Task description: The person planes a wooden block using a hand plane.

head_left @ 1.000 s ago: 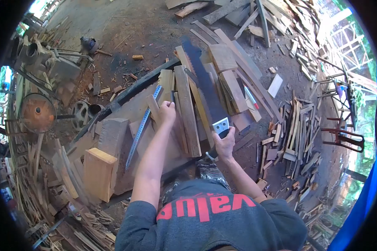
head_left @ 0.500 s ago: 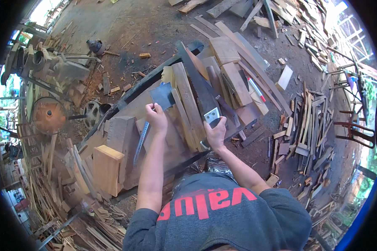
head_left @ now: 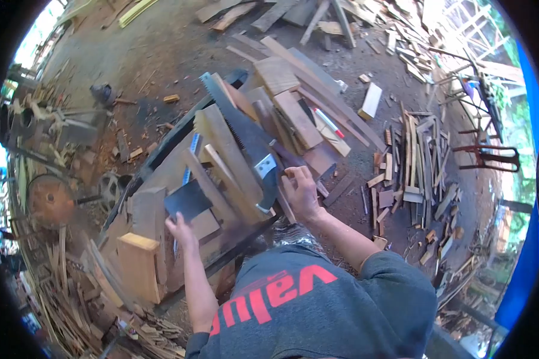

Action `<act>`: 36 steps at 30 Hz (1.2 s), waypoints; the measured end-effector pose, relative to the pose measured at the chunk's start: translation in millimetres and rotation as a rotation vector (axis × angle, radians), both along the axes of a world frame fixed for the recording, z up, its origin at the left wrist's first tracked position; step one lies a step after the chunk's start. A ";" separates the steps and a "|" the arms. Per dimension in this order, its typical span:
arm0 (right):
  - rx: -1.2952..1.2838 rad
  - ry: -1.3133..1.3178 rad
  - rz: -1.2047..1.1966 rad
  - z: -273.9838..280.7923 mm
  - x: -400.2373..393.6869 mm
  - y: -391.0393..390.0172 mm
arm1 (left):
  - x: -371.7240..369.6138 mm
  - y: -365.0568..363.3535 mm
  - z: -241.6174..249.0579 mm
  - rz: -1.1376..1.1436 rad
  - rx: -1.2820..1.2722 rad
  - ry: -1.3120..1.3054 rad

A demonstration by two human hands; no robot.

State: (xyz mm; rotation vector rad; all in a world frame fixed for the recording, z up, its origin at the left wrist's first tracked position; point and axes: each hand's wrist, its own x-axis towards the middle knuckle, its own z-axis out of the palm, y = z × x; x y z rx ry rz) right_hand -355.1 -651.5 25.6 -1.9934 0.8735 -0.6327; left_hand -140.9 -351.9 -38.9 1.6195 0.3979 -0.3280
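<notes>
My left hand (head_left: 182,232) pinches the lower edge of a dark grey rectangular sheet (head_left: 188,200), whose material I cannot make out. A narrow blue strip (head_left: 191,157), like a ruler, runs partly beneath that sheet. A handsaw (head_left: 241,122) lies across the wood, teeth toward the left. Its dark handle (head_left: 270,190) carries a bright metal plate (head_left: 265,166). Beside the handle is my right hand (head_left: 301,194), fingers loosely curled and apart, with nothing visible in it. Boards (head_left: 227,143) lie under the saw.
On the bench stand a thick wood block (head_left: 139,266) and more boards (head_left: 299,119), with a red-and-white marker (head_left: 328,121). Wood strips (head_left: 422,158) are piled on the floor at right. A round rusty disc (head_left: 51,198) and a dark pulley (head_left: 111,188) are at left.
My left hand has brought the dark sheet down and left, toward me. My right hand has let go of the saw handle and sits just right of it. The view has shifted.
</notes>
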 end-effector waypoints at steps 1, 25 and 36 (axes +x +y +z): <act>-0.076 -0.036 -0.046 -4.6 -6.9 -12.6 | -4.7 4.0 -2.5 -0.016 -0.010 0.003; -0.062 0.550 -0.081 -9.8 83.2 -140.8 | -37.1 -134.4 21.5 -0.274 -0.201 -0.062; 0.592 -0.193 -0.023 -13.1 38.5 -185.1 | -58.0 -247.0 56.1 -0.563 -0.109 0.018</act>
